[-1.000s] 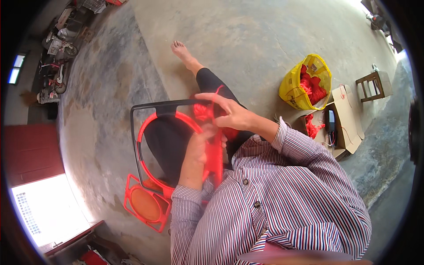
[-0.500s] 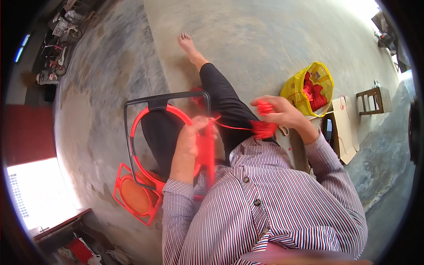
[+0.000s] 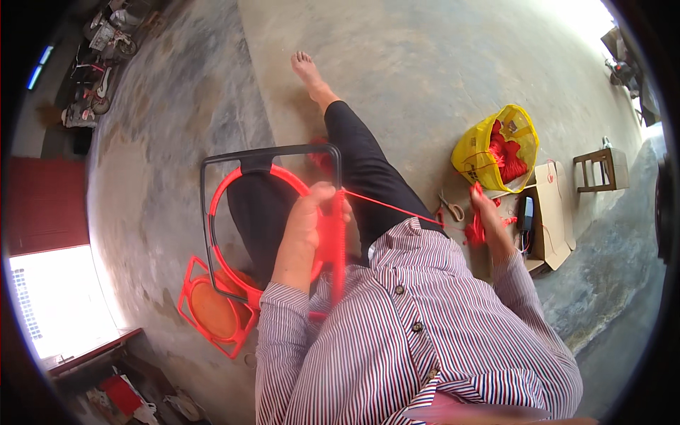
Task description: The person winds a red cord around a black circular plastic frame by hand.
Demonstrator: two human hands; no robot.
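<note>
A black rectangular frame (image 3: 269,151) with a round ring (image 3: 225,249) inside it rests over my lap. Red cord covers most of the ring and wraps thickly round the frame's right side (image 3: 330,244). My left hand (image 3: 310,216) is closed on that wrapped side. Out to the right, near the yellow bag, my right hand (image 3: 484,207) is closed round a bundle of red cord (image 3: 476,228). A taut strand (image 3: 389,205) runs between the frame and the right hand's side. Orange-handled scissors (image 3: 455,210) lie just left of that hand.
The yellow bag (image 3: 472,152) holds more red cord. Beside it are an open cardboard box (image 3: 559,219) and a dark device (image 3: 526,214). A small wooden stool (image 3: 615,170) stands farther right. At lower left lies a red frame with an orange round panel (image 3: 214,312).
My right hand has swung out to the right and slightly down with the cord bundle, and the strand has lengthened and straightened. My left hand and the frame have barely moved.
</note>
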